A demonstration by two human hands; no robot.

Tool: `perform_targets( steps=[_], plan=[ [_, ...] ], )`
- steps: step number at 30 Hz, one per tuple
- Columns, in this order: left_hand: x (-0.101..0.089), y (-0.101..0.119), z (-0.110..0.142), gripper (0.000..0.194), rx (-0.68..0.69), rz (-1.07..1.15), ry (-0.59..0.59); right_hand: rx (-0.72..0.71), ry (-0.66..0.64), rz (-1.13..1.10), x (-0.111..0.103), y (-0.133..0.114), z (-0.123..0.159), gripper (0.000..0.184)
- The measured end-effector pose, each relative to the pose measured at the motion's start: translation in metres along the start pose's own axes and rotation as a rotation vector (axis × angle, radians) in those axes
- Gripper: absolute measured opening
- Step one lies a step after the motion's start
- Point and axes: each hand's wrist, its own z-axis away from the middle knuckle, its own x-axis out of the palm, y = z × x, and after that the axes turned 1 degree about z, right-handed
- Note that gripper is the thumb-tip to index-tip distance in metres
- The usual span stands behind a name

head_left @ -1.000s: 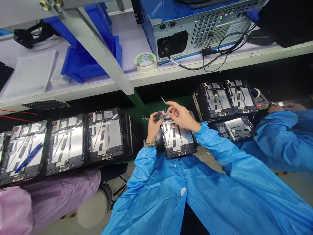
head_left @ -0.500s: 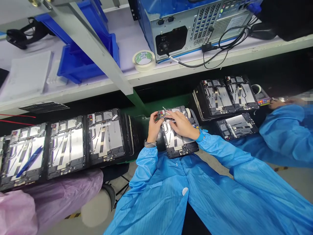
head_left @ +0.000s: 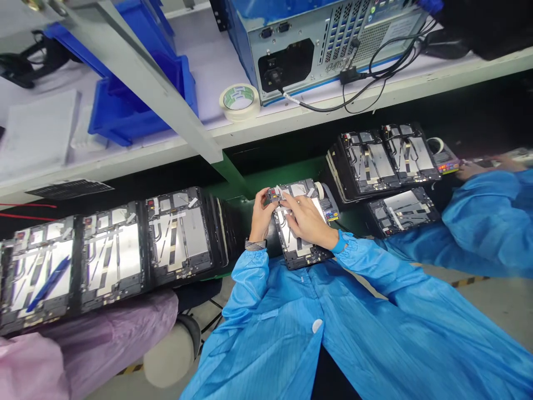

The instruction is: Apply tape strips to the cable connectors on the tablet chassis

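While your left hand (head_left: 262, 215) grips the top left corner of a black-framed open tablet housing (head_left: 300, 253), thumb and fingers closed around that corner, your right hand (head_left: 308, 220) lies across its silver shielding with the fingers bent toward the top edge; whether it is clenched on anything, you cannot tell from this view. A small white strip shows at your fingertips (head_left: 280, 193), too small to identify. The housing sits in front of you, tilted and overlapping a green bench mat (head_left: 254, 191), with its lower edge just above your blue striped antistatic smock (head_left: 266, 316).

A cream tape roll (head_left: 318, 190) and a small multicoloured electronic unit (head_left: 330, 210) stand just beyond your right hand. A metal-link watch (head_left: 255, 244) circles your left wrist, and a bright blue cuff (head_left: 341, 242) closes your right sleeve.

To your left, a row of similar tablet housings (head_left: 179, 233) lies side by side, a blue pen (head_left: 49, 283) resting on the farthest. To your right lie three more (head_left: 402, 211), near a co-worker's hand (head_left: 472, 170) and blue sleeve (head_left: 487, 216). Above, a white shelf (head_left: 287, 118) carries a blue-and-silver computer case (head_left: 291, 50), a green-cored masking tape roll (head_left: 239, 102) and blue plastic bins (head_left: 125, 105).
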Motion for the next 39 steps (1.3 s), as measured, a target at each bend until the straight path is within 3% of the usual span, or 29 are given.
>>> perform_targets(
  steps=[4, 6, 11, 15, 21, 33, 39],
  plan=[
    [-0.002, 0.000, -0.002, 0.053, -0.026, 0.021, -0.017, 0.088, 0.089, -0.235, -0.003, -0.001, -0.002, 0.064],
    [-0.003, 0.001, -0.002, 0.054, -0.035, 0.026, -0.028, 0.219, 0.109, -0.536, -0.008, -0.008, -0.003, 0.061],
    [-0.005, 0.001, -0.005, 0.056, 0.007, -0.023, -0.053, 0.575, -0.018, -1.495, -0.015, -0.031, -0.002, 0.049],
    [-0.004, 0.002, -0.006, 0.060, 0.064, -0.068, -0.054, 0.732, 0.037, -1.865, -0.005, -0.031, -0.004, 0.039],
    [-0.004, 0.004, -0.005, 0.056, 0.099, -0.107, -0.052, 0.808, 0.040, -1.993, 0.003, -0.019, -0.010, 0.037],
    [-0.003, 0.005, -0.004, 0.052, 0.105, -0.124, -0.056, 0.801, 0.073, -2.028, 0.004, -0.019, -0.007, 0.039],
    [-0.007, 0.002, -0.005, 0.040, 0.109, -0.266, -0.045, 0.831, 0.074, -2.044, 0.004, -0.019, -0.009, 0.041]
  ],
)
